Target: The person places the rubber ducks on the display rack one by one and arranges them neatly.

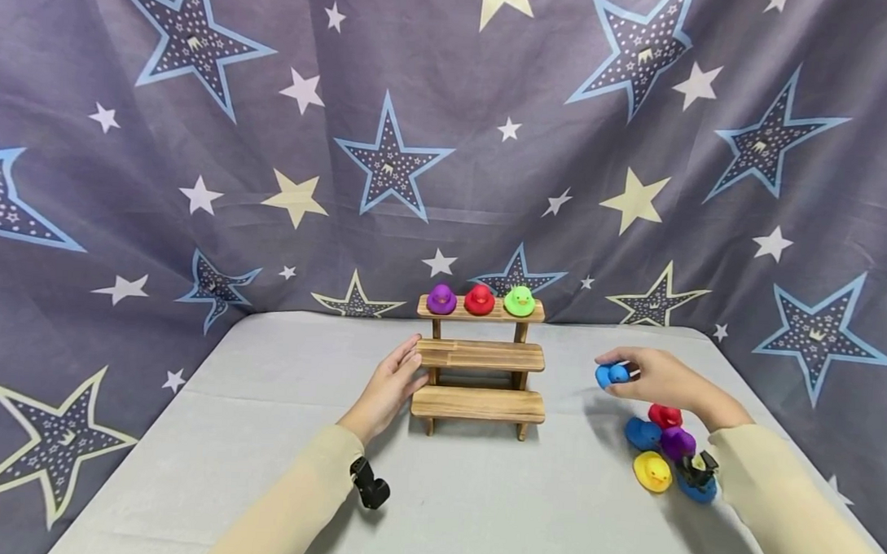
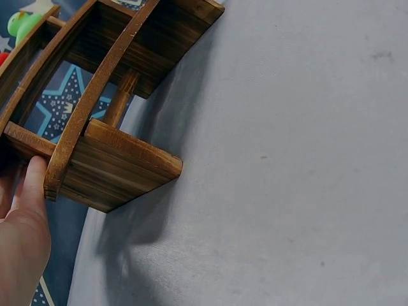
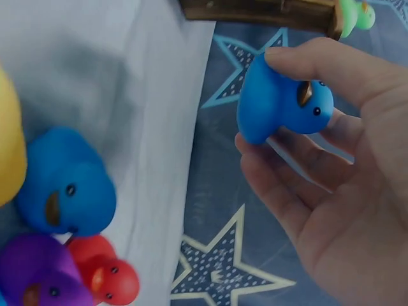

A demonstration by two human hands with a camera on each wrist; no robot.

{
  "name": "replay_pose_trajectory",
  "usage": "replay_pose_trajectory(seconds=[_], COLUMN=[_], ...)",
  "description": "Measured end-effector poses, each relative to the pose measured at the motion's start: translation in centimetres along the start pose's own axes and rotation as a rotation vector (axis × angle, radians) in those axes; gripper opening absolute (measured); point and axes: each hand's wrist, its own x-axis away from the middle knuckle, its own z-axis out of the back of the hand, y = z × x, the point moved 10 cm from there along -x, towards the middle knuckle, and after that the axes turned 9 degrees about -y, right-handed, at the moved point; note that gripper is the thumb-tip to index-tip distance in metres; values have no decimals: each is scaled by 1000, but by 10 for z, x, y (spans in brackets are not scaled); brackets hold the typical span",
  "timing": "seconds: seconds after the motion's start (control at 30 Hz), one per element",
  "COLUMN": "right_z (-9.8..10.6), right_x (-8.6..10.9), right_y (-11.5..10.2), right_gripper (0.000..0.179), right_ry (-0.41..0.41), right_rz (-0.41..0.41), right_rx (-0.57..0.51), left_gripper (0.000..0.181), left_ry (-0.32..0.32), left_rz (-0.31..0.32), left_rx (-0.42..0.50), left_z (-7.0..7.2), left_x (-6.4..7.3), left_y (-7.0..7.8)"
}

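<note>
My right hand (image 1: 660, 378) pinches a blue rubber duck (image 3: 280, 99) between thumb and fingers, in the air right of a three-tier wooden shelf (image 1: 478, 404). In the right wrist view the thumb lies on one side of the duck, the fingers on the other. My left hand (image 1: 388, 389) touches the left end of the shelf's middle tier, its fingers mostly straight. The left wrist view shows a fingertip against the wood. On the top tier stand a purple duck (image 1: 441, 300), a red duck (image 1: 480, 300) and a light green duck (image 1: 519, 302). The two lower tiers are bare.
Below my right forearm, several ducks cluster on the grey-white tabletop (image 1: 261, 466): a yellow one (image 1: 653, 472), a purple one (image 1: 676, 442), a red one (image 1: 665, 416) and blue ones (image 1: 642, 434). A star-patterned curtain (image 1: 415, 251) hangs behind the table.
</note>
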Motion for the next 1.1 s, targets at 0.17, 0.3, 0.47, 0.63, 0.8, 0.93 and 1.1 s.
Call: replay_pose_trajectory(seconds=[0.17,0.3,0.47,0.63,0.8,0.93,1.1], right_z=[2,0,-2,-6,-13,-20,-28], right_x=[-2,-6,-11,-17,-29,-41,-53], right_y=[-22,-37,-51,-65,-76,-86,-102], right_gripper=[42,40,40,41,41,41,41], right_ry=[30,40,52,42,52,52,62], right_rz=[61,85,116,141,165,183,224], right_rx=[13,11,12,-1,-1,-9,-55], left_gripper=[56,55,56,57,57,57,56], left_ry=[-4,-4,-2,-1,-4,-4,1], left_rz=[-2,1,2,2,5,11,8], left_rx=[-1,0,0,3,8,7,15], left_z=[0,0,0,0,0,0,0], left_x=[0,1,1,1,1,1,2], left_y=[0,0,0,0,1,1,1])
